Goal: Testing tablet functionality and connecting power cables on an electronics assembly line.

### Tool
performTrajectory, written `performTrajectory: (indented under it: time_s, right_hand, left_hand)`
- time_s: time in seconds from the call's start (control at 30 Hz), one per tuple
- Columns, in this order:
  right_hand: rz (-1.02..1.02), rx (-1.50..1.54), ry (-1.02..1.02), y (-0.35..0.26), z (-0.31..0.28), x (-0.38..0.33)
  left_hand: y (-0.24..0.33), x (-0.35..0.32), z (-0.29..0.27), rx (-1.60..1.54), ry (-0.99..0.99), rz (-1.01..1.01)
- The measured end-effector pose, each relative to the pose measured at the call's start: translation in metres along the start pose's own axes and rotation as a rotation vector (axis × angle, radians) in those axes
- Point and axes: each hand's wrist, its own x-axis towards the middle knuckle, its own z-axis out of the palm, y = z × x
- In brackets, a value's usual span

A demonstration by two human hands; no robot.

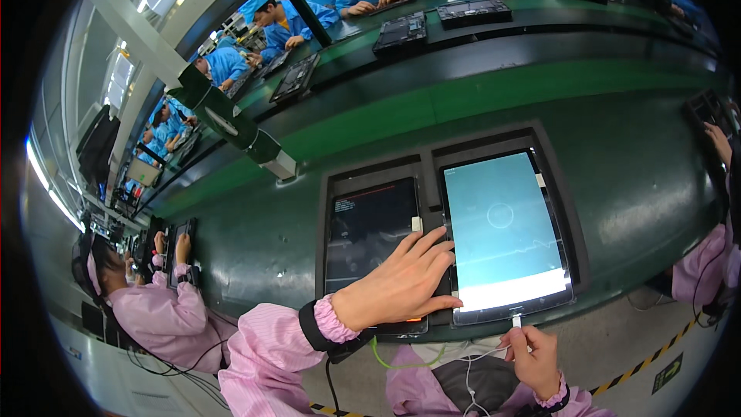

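Two tablets lie side by side in a dark foam tray on the green bench. The left tablet has a dark screen with small text at its top. The right tablet shows a pale blue-green screen with a circle and a white band at the bottom. My left hand rests flat across the lower right of the left tablet, fingers spread toward the gap between the two. My right hand pinches a white cable whose plug sits at the bottom edge of the right tablet.
A green conveyor belt runs behind the tray, with more dark trays on the far side where people in blue coats work. A person in pink sits at my left, another pink sleeve is at my right. Yellow-black floor tape lies below.
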Motion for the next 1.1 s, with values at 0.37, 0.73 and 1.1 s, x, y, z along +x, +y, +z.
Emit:
performTrajectory:
  time_s: [0.37,0.73,1.1]
  right_hand:
    - [-0.010,0.000,0.018,0.001,0.001,0.000]
    - [0.006,0.074,0.029,0.003,0.007,-0.002]
    - [-0.082,-0.015,-0.054,0.002,-0.003,-0.013]
  left_hand:
    - [0.010,0.012,0.000,-0.068,0.054,0.038]
    - [0.030,-0.016,0.006,-0.194,0.053,0.168]
    - [0.043,0.002,0.019,-0.198,0.132,-0.023]
